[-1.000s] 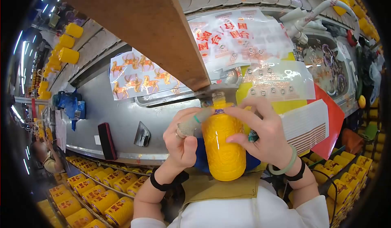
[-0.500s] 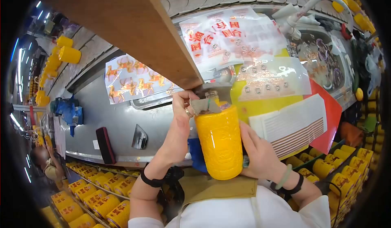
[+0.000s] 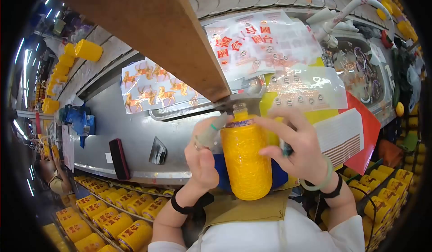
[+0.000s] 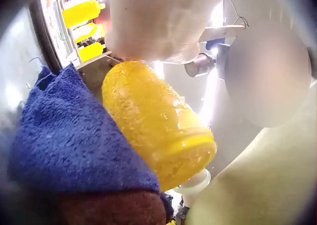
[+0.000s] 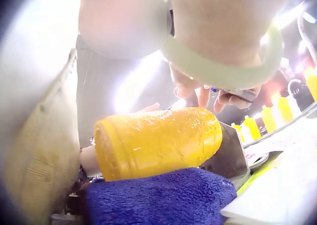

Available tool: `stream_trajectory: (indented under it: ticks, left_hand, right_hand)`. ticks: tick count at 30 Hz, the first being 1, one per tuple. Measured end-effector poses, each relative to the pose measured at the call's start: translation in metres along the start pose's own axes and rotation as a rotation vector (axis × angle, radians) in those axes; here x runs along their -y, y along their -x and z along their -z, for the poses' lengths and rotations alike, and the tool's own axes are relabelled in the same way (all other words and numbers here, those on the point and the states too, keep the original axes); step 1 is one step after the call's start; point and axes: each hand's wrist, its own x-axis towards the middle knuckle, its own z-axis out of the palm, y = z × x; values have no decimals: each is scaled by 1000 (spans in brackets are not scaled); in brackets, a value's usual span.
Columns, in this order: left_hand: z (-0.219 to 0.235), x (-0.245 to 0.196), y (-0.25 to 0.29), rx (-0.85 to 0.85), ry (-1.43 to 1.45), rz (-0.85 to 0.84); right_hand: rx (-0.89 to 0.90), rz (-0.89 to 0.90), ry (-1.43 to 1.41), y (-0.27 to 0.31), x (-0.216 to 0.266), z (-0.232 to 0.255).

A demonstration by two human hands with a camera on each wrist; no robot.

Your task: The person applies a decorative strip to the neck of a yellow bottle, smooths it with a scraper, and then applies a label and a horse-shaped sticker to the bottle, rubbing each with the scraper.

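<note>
A glossy yellow embossed bottle (image 3: 246, 162) with a clear glass neck leans over a blue towel (image 5: 163, 198) at the bench edge, in front of the person. A purple patterned label strip (image 3: 240, 123) runs round its shoulder. My left hand (image 3: 203, 155) is at the bottle's upper left, its index finger, in a pale fabric cover, pressing at the strip's left end. My right hand (image 3: 299, 146) touches the strip's right end with an extended index finger; its thumb points at the bottle's side. In the left wrist view the bottle (image 4: 153, 121) lies tilted beside the towel.
A wooden post (image 3: 180, 36) slants close above the work. Sticker sheets (image 3: 256, 40), a sheet of horse stickers (image 3: 150, 88) and striped paper (image 3: 339, 135) cover the bench. A dark case (image 3: 119, 159) lies left. Crated yellow bottles (image 3: 135, 234) stand on both sides; a sink (image 3: 382, 76) is right.
Half a second ago the left hand was wrapped round the bottle's neck and the right hand held its side. Now both hands' fingers touch the strip, much as one second ago.
</note>
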Motion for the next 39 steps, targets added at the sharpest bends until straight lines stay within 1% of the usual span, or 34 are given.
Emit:
stream_trajectory:
  ticks: [1, 2, 4, 5, 7, 11, 13, 14, 16, 17, 18, 20, 21, 22, 24, 25, 27, 28, 30, 32, 34, 36, 37, 38, 39]
  left_hand:
    - [1, 0, 2, 15, -64, -2]
    - [1, 1, 2, 14, -66, 0]
    - [0, 2, 2, -33, -61, -94]
    - [1, 3, 2, -34, -61, -95]
    - [3, 5, 5, -14, -131, -157]
    - [3, 0, 2, 0, -129, -168]
    - [5, -3, -1, -86, -236, -56]
    - [5, -5, -6, -83, -235, -56]
    - [4, -6, -21, 95, 53, 175]
    - [8, 1, -21, 195, 61, 227]
    - [9, -1, -24, 199, 64, 225]
    - [8, -7, -28, 213, 3, 229]
    - [8, 3, -26, 209, 87, 279]
    - [9, 6, -25, 211, 87, 276]
    - [14, 9, -26, 271, 127, 244]
    - [14, 8, -26, 272, 122, 247]
    - [13, 5, -27, 255, 139, 260]
    - [11, 4, -27, 257, 139, 260]
    - [9, 1, -28, 267, 210, 298]
    - [9, 3, -26, 273, 200, 290]
    - [7, 3, -28, 272, 189, 289]
    - [5, 0, -29, 258, 218, 303]
    - [7, 4, -27, 261, 217, 304]
    - [11, 12, -25, 278, 197, 291]
    - [12, 15, -24, 295, 178, 274]
  right_hand:
    - [5, 21, 12, -5, -2, -5]
    - [6, 21, 9, -6, -3, -8]
    - [-4, 58, -5, -8, -5, -14]
    - [-3, 59, -5, -8, -5, -14]
    - [-10, 47, -20, -8, -5, -13]
    - [-1, 33, -15, -4, -5, -10]
    - [-53, -35, -94, 9, -11, -7]
    - [-55, -38, -93, 17, -12, -3]
    - [73, -68, -235, 34, -9, 3]
    - [173, -78, -208, 43, -3, 4]
    - [170, -80, -205, 52, 2, 1]
    - [265, -132, -45, 66, 10, -10]
    - [228, -88, 16, 71, 7, -22]
    - [225, -87, 18, 74, 8, -25]
    - [191, 6, 158, 76, 9, -28]
    - [190, 6, 152, 74, 16, -23]
    - [254, 124, 293, 68, 36, -4]
    - [253, 122, 293, 70, 34, -7]
    - [122, 0, 159, 78, 27, -19]
    - [125, -19, 180, 84, 15, -32]
    - [136, -38, 195, 79, 15, -28]
    - [189, 123, 290, 71, 30, -12]
    - [191, 106, 232, 70, 33, -11]
    - [189, 104, 233, 71, 29, -15]
    - [161, -5, 227, 73, 22, -23]
